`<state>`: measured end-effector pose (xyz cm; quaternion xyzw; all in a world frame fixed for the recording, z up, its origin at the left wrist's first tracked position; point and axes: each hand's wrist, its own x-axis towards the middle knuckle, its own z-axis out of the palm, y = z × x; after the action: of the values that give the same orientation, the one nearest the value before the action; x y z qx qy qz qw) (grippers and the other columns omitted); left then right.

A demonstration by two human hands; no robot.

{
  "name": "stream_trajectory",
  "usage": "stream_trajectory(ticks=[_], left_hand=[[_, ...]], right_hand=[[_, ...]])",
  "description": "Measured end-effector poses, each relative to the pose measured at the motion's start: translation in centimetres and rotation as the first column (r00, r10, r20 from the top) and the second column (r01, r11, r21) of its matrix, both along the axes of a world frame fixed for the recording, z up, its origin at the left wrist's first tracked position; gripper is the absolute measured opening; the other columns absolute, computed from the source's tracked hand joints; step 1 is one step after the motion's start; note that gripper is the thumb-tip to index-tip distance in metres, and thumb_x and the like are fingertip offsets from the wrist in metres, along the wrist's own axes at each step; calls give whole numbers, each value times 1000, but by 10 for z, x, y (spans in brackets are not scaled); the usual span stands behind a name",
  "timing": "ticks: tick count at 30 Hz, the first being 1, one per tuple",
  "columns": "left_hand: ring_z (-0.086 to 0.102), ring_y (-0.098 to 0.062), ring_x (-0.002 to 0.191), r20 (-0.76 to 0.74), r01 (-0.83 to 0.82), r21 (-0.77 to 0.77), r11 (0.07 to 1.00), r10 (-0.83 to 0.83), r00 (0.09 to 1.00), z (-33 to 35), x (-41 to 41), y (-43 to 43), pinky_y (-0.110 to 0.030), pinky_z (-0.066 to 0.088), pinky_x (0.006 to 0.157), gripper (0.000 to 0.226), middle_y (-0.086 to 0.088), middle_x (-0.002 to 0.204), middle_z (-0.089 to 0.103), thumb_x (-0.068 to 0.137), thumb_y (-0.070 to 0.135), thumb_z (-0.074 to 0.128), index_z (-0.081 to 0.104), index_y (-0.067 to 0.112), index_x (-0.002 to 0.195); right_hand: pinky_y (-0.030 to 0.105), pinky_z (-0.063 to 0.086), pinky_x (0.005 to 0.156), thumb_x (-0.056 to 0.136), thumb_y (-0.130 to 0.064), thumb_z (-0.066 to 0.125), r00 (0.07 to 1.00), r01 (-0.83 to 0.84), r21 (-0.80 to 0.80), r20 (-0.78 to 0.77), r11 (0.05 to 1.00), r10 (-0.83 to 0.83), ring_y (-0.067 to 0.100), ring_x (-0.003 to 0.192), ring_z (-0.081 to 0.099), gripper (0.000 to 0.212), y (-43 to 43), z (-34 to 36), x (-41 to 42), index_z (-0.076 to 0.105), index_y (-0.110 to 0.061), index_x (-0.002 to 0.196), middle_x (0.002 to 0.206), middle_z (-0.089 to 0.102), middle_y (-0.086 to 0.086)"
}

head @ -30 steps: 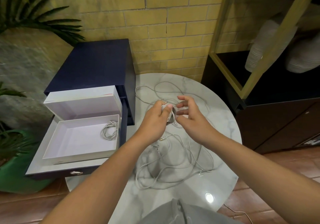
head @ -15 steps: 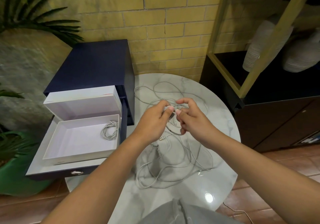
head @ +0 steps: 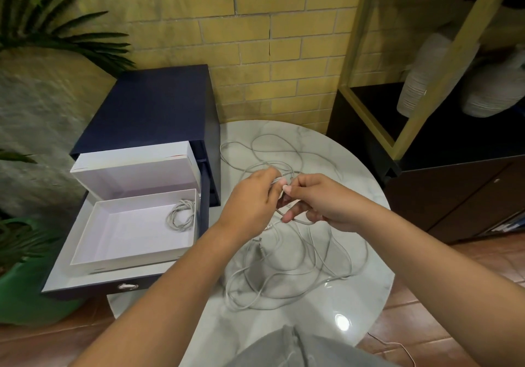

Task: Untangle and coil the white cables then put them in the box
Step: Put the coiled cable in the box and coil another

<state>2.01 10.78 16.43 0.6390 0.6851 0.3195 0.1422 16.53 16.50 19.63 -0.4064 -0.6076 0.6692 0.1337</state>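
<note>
A tangle of white cables (head: 287, 264) sprawls over the round marble table (head: 363, 304). Above its middle, my left hand (head: 250, 202) pinches a cable strand between thumb and fingertips. My right hand (head: 315, 202) meets it fingertip to fingertip and holds a loop of the same cable that hangs under its fingers. The open white box (head: 93, 247) rests on the pulled-out drawer to the left, its lid upright behind it. One coiled white cable (head: 181, 214) lies in the box's far right corner.
A dark blue drawer cabinet (head: 153, 105) stands left of the table against a yellow brick wall. A black shelf unit (head: 454, 173) with white vases is at the right. Green plants (head: 17, 253) fill the left edge.
My hands have closed together over the tangle. The right hand, with fingers spread a second ago, now grips a cable loop beside the left hand's pinch.
</note>
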Motion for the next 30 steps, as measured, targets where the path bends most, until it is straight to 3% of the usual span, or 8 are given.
stream_trajectory(ticks=[5, 9, 13, 17, 20, 23, 27, 30], left_hand=[[50, -14, 74, -90, 7, 73, 997, 0, 996, -1, -1, 0, -33, 37, 64, 25, 8, 86, 53, 102, 34, 35, 50, 16, 93], [44, -15, 73, -182, -3, 100, 995, 22, 983, 1, -13, 0, -32, 30, 71, 25, 9, 91, 50, 103, 34, 33, 49, 16, 98], [51, -16, 76, -27, -23, 36, 999, 24, 999, 4, -17, 1, -32, 36, 65, 25, 7, 83, 53, 102, 36, 34, 49, 18, 95], [49, 0, 63, 274, -34, -32, 999, 41, 961, 6, -7, 5, -19, 35, 59, 23, 11, 71, 51, 102, 32, 39, 52, 20, 87], [47, -6, 59, 444, -87, -108, 990, 126, 887, 4, -10, 9, -25, 40, 61, 29, 6, 67, 51, 101, 34, 41, 57, 12, 90], [45, -16, 62, 437, -114, -159, 981, 174, 883, 2, -22, 12, -34, 39, 63, 32, -3, 69, 50, 100, 36, 41, 59, 14, 87], [47, -13, 63, 314, -62, -216, 975, 129, 940, 1, -30, 8, -30, 38, 61, 33, 4, 70, 52, 101, 40, 36, 57, 20, 85], [52, -12, 79, 305, 11, -314, 949, 89, 948, 5, -25, 3, -24, 37, 70, 42, 4, 88, 58, 100, 51, 27, 58, 27, 87]], right_hand=[[17, 32, 41, 100, -21, 48, 993, -80, 54, 86, 995, 75, 10, 53, 53, 20, 5, 3, 0, 56, -9, 88, 82, 59, 7], [16, 28, 37, 101, -21, 45, 995, -89, -123, 23, 988, 92, 6, 43, 35, 17, 5, 1, 3, 58, -10, 98, 62, 46, 0], [21, 48, 54, 99, -26, 48, 999, -47, -68, -7, 997, 47, 11, 58, 55, 27, 4, -5, 0, 60, -5, 112, 74, 60, 3], [27, 54, 71, 97, -19, 53, 1000, -8, 139, -26, 990, 12, 14, 83, 63, 13, -2, -13, -9, 61, -11, 91, 93, 67, 5], [21, 45, 74, 94, -18, 57, 991, -116, 425, 109, 898, 76, 3, 74, 53, 13, -8, -18, -12, 58, -15, 81, 81, 57, -5], [9, 38, 67, 95, -17, 56, 969, -242, 493, 171, 835, 180, -8, 69, 48, 10, -9, -16, -8, 59, -10, 88, 81, 51, -12], [21, 36, 64, 95, -19, 56, 965, -253, 487, 185, 836, 185, 3, 63, 43, 12, 0, -11, -3, 61, -9, 90, 71, 50, -9], [26, 39, 70, 95, -18, 56, 964, -247, 586, 229, 771, 135, 12, 73, 49, 11, 11, -4, -3, 63, -11, 90, 80, 57, 1]])
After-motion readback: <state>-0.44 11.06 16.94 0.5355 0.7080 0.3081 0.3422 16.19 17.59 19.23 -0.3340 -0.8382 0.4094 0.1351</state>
